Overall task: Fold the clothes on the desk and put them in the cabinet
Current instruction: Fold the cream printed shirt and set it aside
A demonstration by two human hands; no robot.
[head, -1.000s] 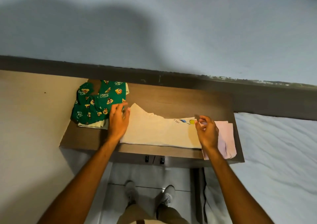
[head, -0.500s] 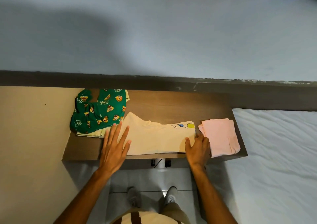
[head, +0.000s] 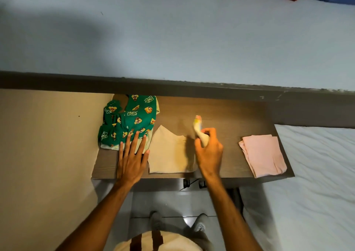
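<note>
A cream shirt (head: 169, 154) lies on the brown desk (head: 226, 116) in the middle. My right hand (head: 209, 150) grips the shirt's right end and holds it lifted, swung over toward the left. My left hand (head: 132, 158) lies flat with fingers spread at the shirt's left edge, its fingertips on the hem of a green cartoon-print garment (head: 128, 120) crumpled at the desk's left end. A folded pink cloth (head: 263, 154) rests at the desk's right end. No cabinet is in view.
A beige wall panel (head: 48, 154) bounds the desk on the left. A bed with a white sheet (head: 317, 183) adjoins it on the right. A grey ledge (head: 172, 89) runs behind the desk. My shoes stand on the tiled floor below.
My right hand took hold of the cream shirt's right end and lifted it over to the left, halving the shirt's spread. My left hand stayed flat at the left edge.
</note>
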